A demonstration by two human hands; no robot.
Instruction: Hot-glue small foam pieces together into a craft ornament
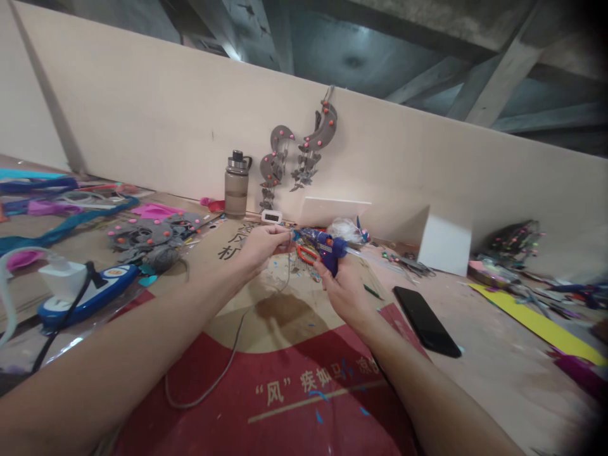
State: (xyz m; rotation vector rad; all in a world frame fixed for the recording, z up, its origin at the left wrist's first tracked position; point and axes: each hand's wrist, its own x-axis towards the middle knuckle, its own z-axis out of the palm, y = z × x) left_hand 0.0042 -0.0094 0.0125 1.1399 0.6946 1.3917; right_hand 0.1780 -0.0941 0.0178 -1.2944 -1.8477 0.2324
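Blue plastic glue gun, light and rigid, sits gripped in the right hand by its handle. Left hand pinches a small, likely delicate piece at the nozzle (too small to identify).

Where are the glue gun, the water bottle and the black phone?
glue gun (331,248), head view, on its blue body above the right hand's fingers.
water bottle (236,188), head view, on the middle of its smoky side.
black phone (425,320), head view, on the middle of its dark screen.
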